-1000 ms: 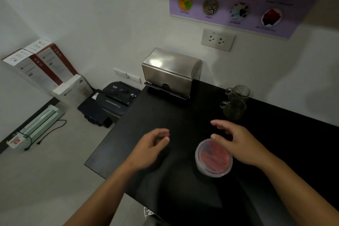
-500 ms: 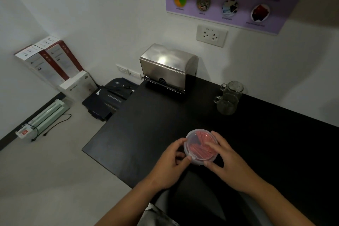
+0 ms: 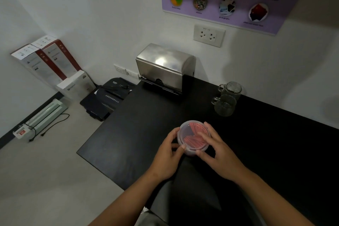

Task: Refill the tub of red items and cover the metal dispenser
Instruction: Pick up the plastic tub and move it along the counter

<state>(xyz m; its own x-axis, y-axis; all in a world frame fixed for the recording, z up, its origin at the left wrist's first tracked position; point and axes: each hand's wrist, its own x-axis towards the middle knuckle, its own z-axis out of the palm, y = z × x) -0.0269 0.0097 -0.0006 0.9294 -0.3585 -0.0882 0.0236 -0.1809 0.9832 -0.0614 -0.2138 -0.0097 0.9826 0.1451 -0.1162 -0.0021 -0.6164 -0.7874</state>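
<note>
A round clear plastic tub with a lid and thin red sticks inside stands on the black table near its front edge. My left hand grips the tub's left side with thumb and fingers. My right hand wraps around its right side, fingers lying over the lid. The metal dispenser stands at the table's back edge against the wall, its curved steel cover down.
Two glass mugs stand at the back right of the table. On the floor to the left are a black shredder, white and red boxes and a laminator. A wall socket sits above the dispenser.
A second ago both hands hovered open beside the tub. They then closed on it from both sides and still hold it.
</note>
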